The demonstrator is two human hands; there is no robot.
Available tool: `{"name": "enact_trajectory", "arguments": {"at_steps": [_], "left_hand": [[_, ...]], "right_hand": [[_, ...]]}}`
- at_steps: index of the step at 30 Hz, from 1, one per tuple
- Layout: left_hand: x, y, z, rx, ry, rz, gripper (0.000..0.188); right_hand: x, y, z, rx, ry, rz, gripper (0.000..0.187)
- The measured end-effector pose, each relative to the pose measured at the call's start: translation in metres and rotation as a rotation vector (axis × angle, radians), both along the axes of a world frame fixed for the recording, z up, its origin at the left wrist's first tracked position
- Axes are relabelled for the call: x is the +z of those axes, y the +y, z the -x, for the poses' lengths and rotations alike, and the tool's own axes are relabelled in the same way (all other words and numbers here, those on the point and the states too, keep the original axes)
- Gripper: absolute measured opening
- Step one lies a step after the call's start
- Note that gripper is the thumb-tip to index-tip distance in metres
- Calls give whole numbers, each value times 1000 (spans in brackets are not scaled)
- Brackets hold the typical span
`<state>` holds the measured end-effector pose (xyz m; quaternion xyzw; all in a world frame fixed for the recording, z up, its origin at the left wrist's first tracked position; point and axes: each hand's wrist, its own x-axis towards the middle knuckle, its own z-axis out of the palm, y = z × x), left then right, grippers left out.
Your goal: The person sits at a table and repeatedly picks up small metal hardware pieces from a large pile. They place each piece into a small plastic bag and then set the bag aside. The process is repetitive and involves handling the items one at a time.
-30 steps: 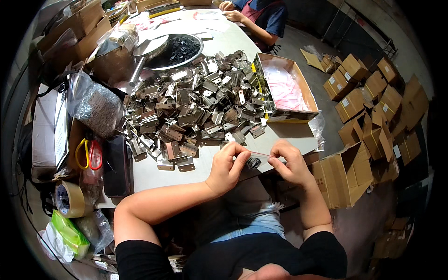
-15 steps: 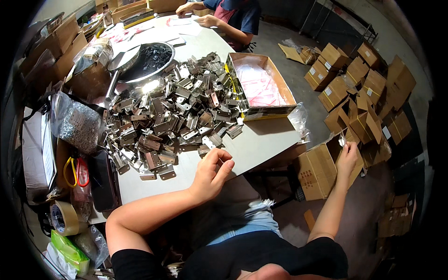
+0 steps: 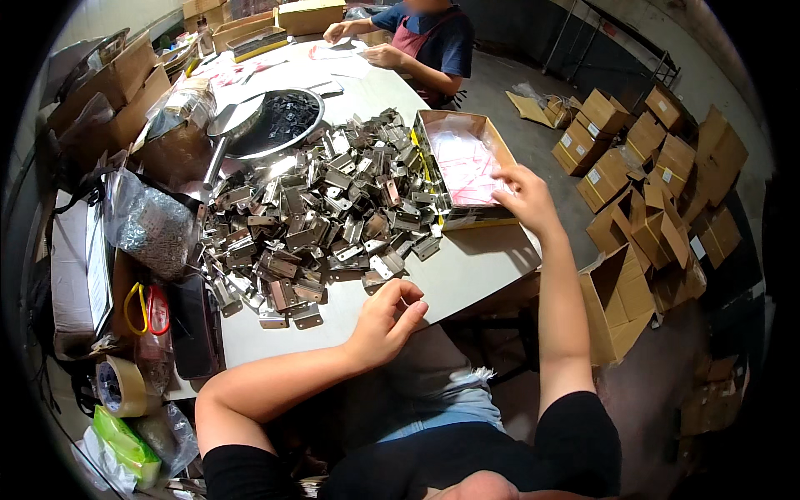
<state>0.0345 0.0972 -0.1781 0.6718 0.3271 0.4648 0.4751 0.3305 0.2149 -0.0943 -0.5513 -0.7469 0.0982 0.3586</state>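
Observation:
My right hand [image 3: 530, 202] is over the near right corner of an open carton [image 3: 479, 222], thumb and fingers apart, with nothing visible between them. Flat clear plastic bags with red print [image 3: 463, 167] fill the carton, close to my fingertips. At the table's near edge my left hand [image 3: 388, 321] rests with loosely curled fingers, the thumb apart from them. It appears to hold nothing, though its palm is hidden. Just beyond it spreads a big heap of bent metal brackets [image 3: 333, 212] with holes.
A metal pan [image 3: 279, 125] of dark pieces stands behind the heap. Scissors [image 3: 147, 310], a dark phone-like slab [image 3: 196, 333] and a tape roll [image 3: 121, 387] lie left. An open cardboard box [image 3: 617, 308] stands right, below table height. A co-worker [image 3: 429, 50] handles papers across the table.
My right hand has moved from above the open cardboard box, up and left to the carton of bags. The small shiny item it held is gone from it. My left hand stays near the table edge.

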Motion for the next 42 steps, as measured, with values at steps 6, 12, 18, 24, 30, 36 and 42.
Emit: {"name": "enact_trajectory", "arguments": {"at_steps": [6, 12, 18, 24, 30, 36, 42], "left_hand": [[2, 0, 0, -34, 20, 21, 18], [-1, 1, 1, -47, 60, -17, 21], [1, -4, -4, 63, -26, -102, 47], [-2, -1, 1, -208, -187, 212, 39], [-8, -4, -8, -127, -341, 277, 12], [-4, -7, -5, -21, -61, 41, 12], [-2, -4, -3, -159, -90, 295, 16]], "right_hand": [[-19, 76, -3, 125, -366, 197, 23], [-16, 47, 9, -2, 8, -133, 16], [-11, -53, 47, 420, 464, 269, 17], [-41, -120, 90, 234, 338, 33, 12], [-58, -159, 108, 137, 174, -51, 11], [-57, -151, 90, 105, 279, -60, 15], [-51, -144, 89, 162, 283, -52, 15]]}}
